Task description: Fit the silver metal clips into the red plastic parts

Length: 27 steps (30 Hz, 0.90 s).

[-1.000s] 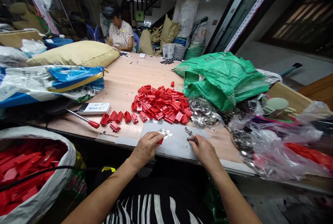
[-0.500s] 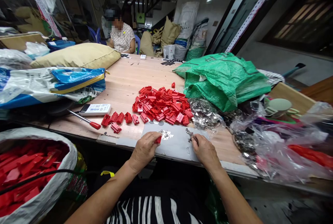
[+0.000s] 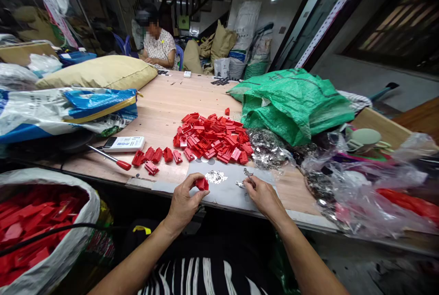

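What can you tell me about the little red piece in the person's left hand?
The red piece is small, blocky and glossy, apparently hard plastic. The left hand pinches it between thumb and fingers, which hide part of it. It shows against the grey sheet, just left of the silvery bits; whether it touches the sheet, and its finer detail, I cannot tell.

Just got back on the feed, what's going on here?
A person's left hand holds a red part, and the right hand grips a small metal item, too small to identify. Silvery flat pieces lie on a gray sheet, with a heap of red parts beyond. Another person sits at the table's far end.
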Available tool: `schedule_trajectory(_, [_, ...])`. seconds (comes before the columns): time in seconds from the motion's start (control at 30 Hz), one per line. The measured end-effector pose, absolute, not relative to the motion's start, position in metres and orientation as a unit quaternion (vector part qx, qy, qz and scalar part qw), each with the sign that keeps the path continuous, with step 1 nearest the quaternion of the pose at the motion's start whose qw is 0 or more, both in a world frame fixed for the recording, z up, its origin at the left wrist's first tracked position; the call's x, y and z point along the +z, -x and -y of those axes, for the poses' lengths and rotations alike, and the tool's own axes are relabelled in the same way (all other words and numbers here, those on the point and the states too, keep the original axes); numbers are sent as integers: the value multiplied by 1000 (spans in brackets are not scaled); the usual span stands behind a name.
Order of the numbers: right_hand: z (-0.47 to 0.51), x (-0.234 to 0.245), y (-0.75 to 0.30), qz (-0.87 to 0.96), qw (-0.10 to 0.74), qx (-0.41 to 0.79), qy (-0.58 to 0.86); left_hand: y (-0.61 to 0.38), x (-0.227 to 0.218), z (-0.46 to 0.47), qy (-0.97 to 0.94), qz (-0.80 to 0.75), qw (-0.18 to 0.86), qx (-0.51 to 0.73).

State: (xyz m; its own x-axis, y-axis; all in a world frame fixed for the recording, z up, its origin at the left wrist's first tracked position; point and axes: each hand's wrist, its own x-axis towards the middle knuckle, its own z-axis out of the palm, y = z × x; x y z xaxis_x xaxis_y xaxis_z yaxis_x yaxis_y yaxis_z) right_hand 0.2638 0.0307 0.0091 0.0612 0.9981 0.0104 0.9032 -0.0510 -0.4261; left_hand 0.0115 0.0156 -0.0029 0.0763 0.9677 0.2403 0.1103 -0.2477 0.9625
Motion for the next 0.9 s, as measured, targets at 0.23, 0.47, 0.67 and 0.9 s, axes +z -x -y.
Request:
schedule_trajectory(0.23, [-41,11,-267,727,187,141,645,-11,-10,-10,-510,-426,528,529])
schedule_trajectory(0.47, [-52,8,-259,773,117,137,609,-8,-11,-7,-503,-439,527,526])
schedule_trajectory(0.67, [-51,12,-257,761,185,160,601,-8,-12,-6,-528,-449,490,529])
schedule_trajectory(0.9, [-22,30,-207,735,337,271,522,-10,-7,0,-629,-474,324,525])
